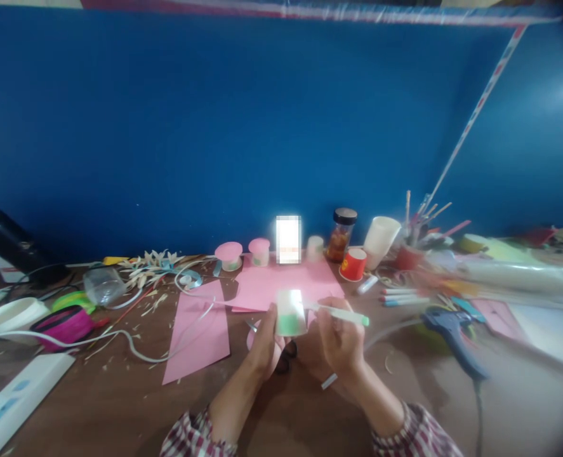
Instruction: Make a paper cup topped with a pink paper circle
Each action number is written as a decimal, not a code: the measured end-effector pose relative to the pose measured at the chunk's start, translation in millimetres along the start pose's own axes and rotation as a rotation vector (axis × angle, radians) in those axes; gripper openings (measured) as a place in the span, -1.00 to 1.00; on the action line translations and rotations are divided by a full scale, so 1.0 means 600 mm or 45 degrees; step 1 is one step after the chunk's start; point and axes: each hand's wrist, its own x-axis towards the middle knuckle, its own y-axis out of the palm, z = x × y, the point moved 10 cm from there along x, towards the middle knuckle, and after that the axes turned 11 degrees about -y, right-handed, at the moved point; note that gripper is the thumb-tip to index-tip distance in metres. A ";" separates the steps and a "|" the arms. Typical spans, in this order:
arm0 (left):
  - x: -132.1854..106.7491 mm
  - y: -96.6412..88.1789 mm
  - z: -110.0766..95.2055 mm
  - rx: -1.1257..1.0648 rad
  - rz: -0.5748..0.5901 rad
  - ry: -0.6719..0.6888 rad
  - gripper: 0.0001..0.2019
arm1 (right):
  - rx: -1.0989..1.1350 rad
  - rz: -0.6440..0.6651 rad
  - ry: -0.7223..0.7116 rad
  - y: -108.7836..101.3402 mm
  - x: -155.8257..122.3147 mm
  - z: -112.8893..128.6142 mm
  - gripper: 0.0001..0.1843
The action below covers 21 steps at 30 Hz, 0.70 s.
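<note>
My left hand (264,349) is closed round a small white paper cup (291,311) with a pale green area on its lower part. In my right hand (342,336) is a white marker (341,313) with a light green end, pointing left toward the cup. Whether its tip touches the cup is too blurred to tell. Scissors (285,358) with dark handles lie partly hidden under my left hand, beside a round pink paper piece (251,339). A small whitish cap-like piece (329,381) lies below my right hand.
Pink paper sheets (252,285) lie ahead, with two pink-topped cups (228,255) behind. A red cup (353,264), a brown-filled jar (342,235) and several markers (405,296) stand or lie to the right, near a glue gun (455,339). A white cable (133,349) and power strip (26,403) occupy the left.
</note>
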 end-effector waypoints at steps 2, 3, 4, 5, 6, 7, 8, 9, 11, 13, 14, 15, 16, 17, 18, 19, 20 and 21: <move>-0.001 0.001 0.000 0.001 0.007 0.000 -0.50 | 0.003 0.013 -0.002 0.001 0.002 0.002 -0.87; -0.001 0.002 0.000 0.000 0.009 -0.001 -0.51 | 0.004 0.018 -0.001 0.001 0.002 0.003 -0.87; -0.001 0.002 0.000 -0.001 0.010 -0.005 -0.51 | 0.004 0.021 -0.003 0.002 0.003 0.004 -0.88; -0.001 0.002 0.001 -0.002 0.009 -0.008 -0.51 | 0.001 0.022 -0.005 0.001 0.003 0.005 -0.88; 0.000 0.001 0.001 -0.004 0.006 -0.011 -0.52 | -0.003 0.022 -0.011 0.001 0.003 0.006 -0.88; 0.000 0.000 0.002 -0.005 0.002 -0.012 -0.52 | -0.007 0.022 -0.018 0.001 0.004 0.007 -0.88; 0.000 0.000 0.002 -0.007 -0.003 -0.010 -0.53 | -0.009 0.020 -0.022 0.001 0.004 0.007 -0.88; 0.001 -0.001 0.002 -0.009 -0.009 -0.007 -0.53 | -0.010 0.017 -0.022 0.001 0.004 0.007 -0.88; 0.001 -0.003 0.003 -0.014 -0.016 -0.006 -0.53 | -0.009 0.019 -0.017 0.002 0.002 0.006 -0.89; 0.001 -0.003 0.004 -0.018 -0.017 -0.007 -0.54 | -0.004 0.025 -0.005 0.003 0.000 0.003 -0.89; 0.001 -0.003 0.005 -0.019 -0.017 -0.009 -0.53 | -0.005 0.034 0.000 0.004 -0.001 0.002 -0.89; 0.001 -0.004 0.005 -0.020 -0.019 -0.011 -0.53 | -0.009 0.043 0.003 0.005 -0.001 0.001 -0.89; 0.001 -0.004 0.006 -0.018 -0.023 -0.013 -0.53 | -0.012 0.046 0.005 0.005 -0.002 0.000 -0.89; 0.001 -0.005 0.006 -0.015 -0.029 -0.016 -0.53 | -0.015 0.047 0.007 0.005 -0.003 0.000 -0.90; 0.001 -0.006 0.007 -0.012 -0.036 -0.019 -0.52 | -0.015 0.044 0.009 0.005 -0.003 -0.001 -0.90; 0.001 -0.007 0.007 -0.009 -0.042 -0.019 -0.52 | -0.011 0.039 0.011 0.005 -0.003 -0.001 -0.91; 0.001 -0.007 0.007 -0.008 -0.046 -0.017 -0.51 | -0.006 0.031 0.014 0.004 -0.002 -0.001 -0.91; 0.001 -0.007 0.007 -0.009 -0.049 -0.012 -0.51 | -0.003 0.025 0.016 0.003 -0.002 -0.001 -0.91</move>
